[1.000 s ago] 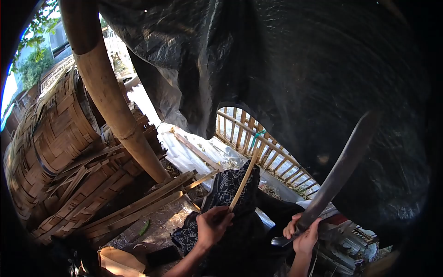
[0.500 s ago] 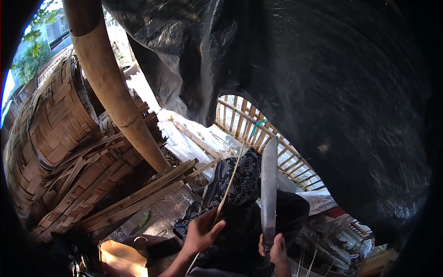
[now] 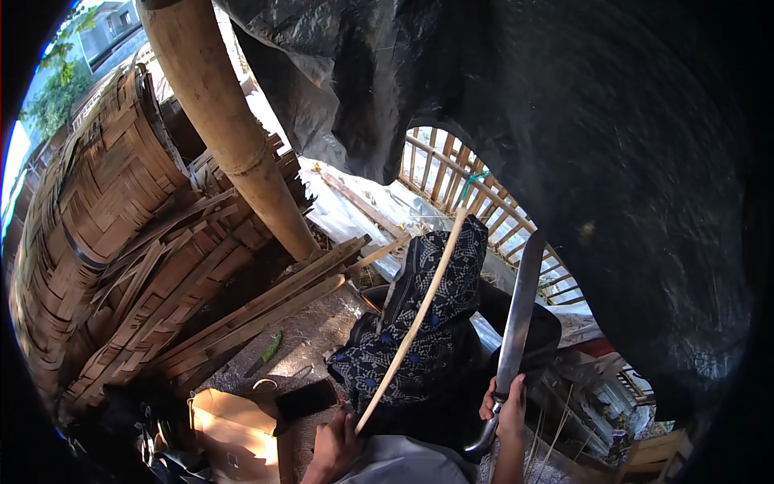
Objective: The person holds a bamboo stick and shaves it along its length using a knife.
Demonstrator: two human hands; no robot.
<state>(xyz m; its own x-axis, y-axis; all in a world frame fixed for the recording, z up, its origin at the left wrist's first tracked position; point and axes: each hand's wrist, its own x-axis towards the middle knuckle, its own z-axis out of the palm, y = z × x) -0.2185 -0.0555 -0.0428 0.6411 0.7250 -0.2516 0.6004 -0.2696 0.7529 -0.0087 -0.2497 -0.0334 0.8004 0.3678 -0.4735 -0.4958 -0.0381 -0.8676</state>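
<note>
My right hand (image 3: 508, 403) is wrapped round the handle of a large knife (image 3: 520, 310), whose broad blade points up and slightly right. Low in the view, my left hand (image 3: 334, 444) is closed beside the lower end of a thin, slightly bent bamboo strip (image 3: 415, 327); its fingers are partly hidden, and the strip's lower end meets them. The strip slants up to the right across a dark patterned cloth (image 3: 439, 282) over my leg. Knife and strip are apart.
Woven bamboo (image 3: 97, 210) and a thick bamboo pole (image 3: 218, 113) stand left. Split bamboo lengths (image 3: 266, 315), a cardboard box (image 3: 234, 427) and a black phone-like object (image 3: 306, 401) lie lower left. Black sheeting (image 3: 629, 161) hangs right, beside a bamboo fence (image 3: 451, 169).
My left hand has moved down and toward me. The strip now shows its wider face. The knife swung left from the far right, then tilted slightly right again. The view has shifted.
</note>
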